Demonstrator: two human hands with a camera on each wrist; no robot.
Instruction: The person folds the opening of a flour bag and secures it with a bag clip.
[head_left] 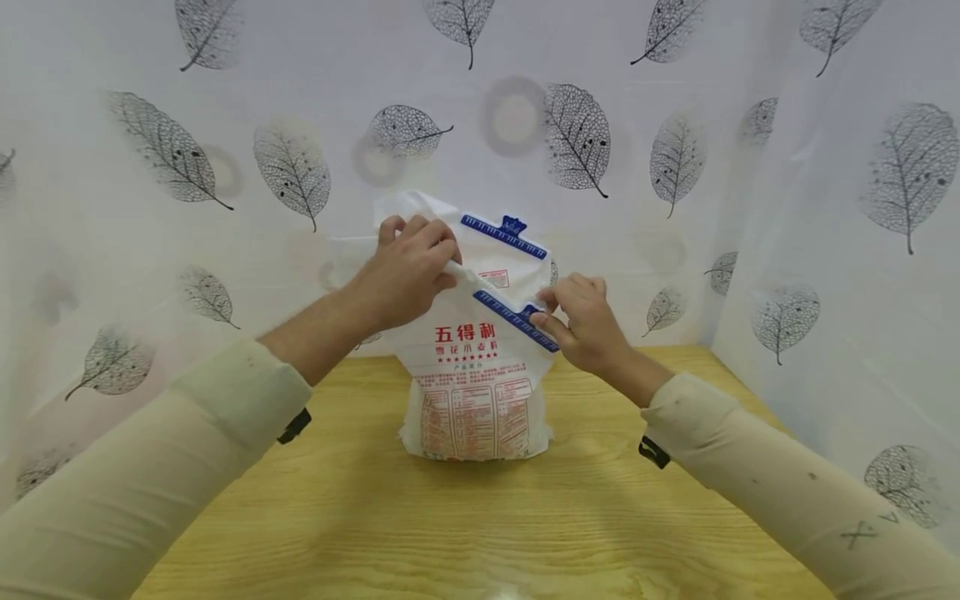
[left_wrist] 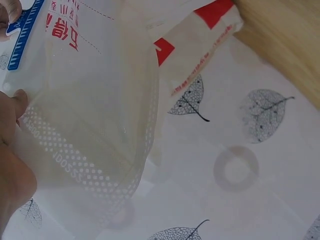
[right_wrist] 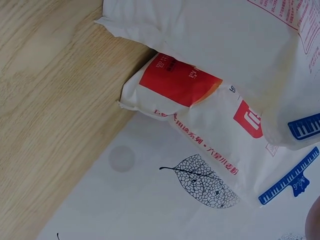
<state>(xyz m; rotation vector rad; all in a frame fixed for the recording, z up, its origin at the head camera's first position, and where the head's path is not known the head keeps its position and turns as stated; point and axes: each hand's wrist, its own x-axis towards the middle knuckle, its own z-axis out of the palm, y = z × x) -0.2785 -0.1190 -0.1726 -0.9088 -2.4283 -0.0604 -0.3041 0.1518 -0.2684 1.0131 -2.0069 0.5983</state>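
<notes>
A white flour bag (head_left: 468, 360) with red print stands on the table. My left hand (head_left: 412, 271) pinches its gathered top edge at the left. At the right, my right hand (head_left: 585, 323) grips a blue sealing clip (head_left: 510, 317) with a piano-key pattern, which lies slantwise across the bag's top. Behind it, what looks like a second bag (right_wrist: 180, 82) with red patches shows in the right wrist view. Another blue clip (head_left: 504, 237) sits across the top of that rear bag. In the left wrist view the front bag's dotted side (left_wrist: 75, 160) hangs loose beside my left hand.
The wooden table (head_left: 330, 517) extends around the bags. A pale curtain (head_left: 345, 75) printed with dark leaves hangs close behind and along the sides. Dark straps (head_left: 295, 425) show under both sleeves.
</notes>
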